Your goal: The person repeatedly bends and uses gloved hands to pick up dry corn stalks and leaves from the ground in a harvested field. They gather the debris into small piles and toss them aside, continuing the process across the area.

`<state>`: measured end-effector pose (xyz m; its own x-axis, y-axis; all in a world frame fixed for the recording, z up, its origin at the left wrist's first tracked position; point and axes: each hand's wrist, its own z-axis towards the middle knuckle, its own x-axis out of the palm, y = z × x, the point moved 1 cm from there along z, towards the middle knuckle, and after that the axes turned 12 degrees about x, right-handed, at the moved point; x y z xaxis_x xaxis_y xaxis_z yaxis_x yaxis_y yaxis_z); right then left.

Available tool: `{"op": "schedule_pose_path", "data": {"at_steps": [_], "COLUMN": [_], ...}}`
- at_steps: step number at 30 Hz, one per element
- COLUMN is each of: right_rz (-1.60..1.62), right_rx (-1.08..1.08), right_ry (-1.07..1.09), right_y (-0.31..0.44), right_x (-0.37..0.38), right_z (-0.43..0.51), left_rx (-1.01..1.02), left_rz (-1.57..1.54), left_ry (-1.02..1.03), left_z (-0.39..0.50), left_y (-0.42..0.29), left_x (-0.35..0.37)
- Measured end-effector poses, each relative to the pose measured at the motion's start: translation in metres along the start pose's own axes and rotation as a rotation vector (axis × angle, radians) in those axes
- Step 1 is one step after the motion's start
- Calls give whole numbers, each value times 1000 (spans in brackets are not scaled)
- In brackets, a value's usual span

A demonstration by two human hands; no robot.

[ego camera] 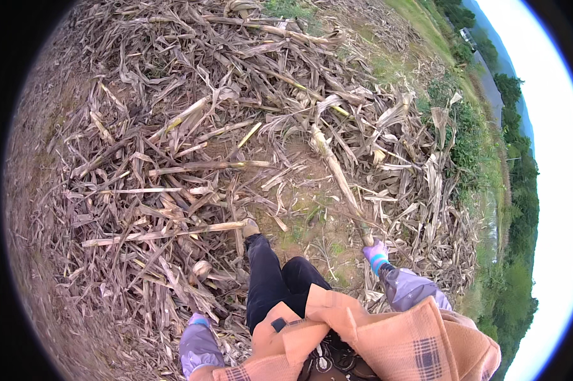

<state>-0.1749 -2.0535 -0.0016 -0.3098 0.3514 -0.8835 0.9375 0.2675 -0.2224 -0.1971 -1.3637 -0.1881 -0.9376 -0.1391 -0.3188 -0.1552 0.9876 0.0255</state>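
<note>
My right hand (376,251), in a purple glove with a blue cuff band, is closed around the near end of a thick dry corn stalk (338,174). That stalk slants away from me over a bare patch of soil. At the lower left, my left hand (199,320), gloved alike, hangs low over dry stalks and leaves; its fingers are mostly hidden by the sleeve and small in view. A long pale stalk (165,234) lies by my shoe (250,228), and a shorter stalk (210,166) lies farther ahead.
Dry corn leaves and stalks (267,62) cover much of the field. Soil with thin green growth (310,214) shows before my legs. Green bushes (465,138) stand at the right, with a road (488,85) and trees beyond.
</note>
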Motion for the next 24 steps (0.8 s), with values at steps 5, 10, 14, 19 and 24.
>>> {"op": "schedule_pose_path", "data": {"at_steps": [5,10,14,19,24], "right_rz": [270,192,-78,684,261], "right_rx": [-72,-185,-154,-363,-797], "right_ry": [-189,-371,-493,113,950], "right_y": [39,74,134,309,467], "right_x": [-127,-272,-363,-315,-209], "right_z": [86,197,325,452,346], "left_rx": [26,-75,-332,-435,-635], "left_rz": [-98,-406,-750,-1287,-2088], "left_ry": [-103,-250,-454,-917,-1124], "left_z": [-13,-102,-138,-120,-121], "left_y": [-6,-31,-119,-286,-445], "left_x": [-9,29,51,91,94]}}
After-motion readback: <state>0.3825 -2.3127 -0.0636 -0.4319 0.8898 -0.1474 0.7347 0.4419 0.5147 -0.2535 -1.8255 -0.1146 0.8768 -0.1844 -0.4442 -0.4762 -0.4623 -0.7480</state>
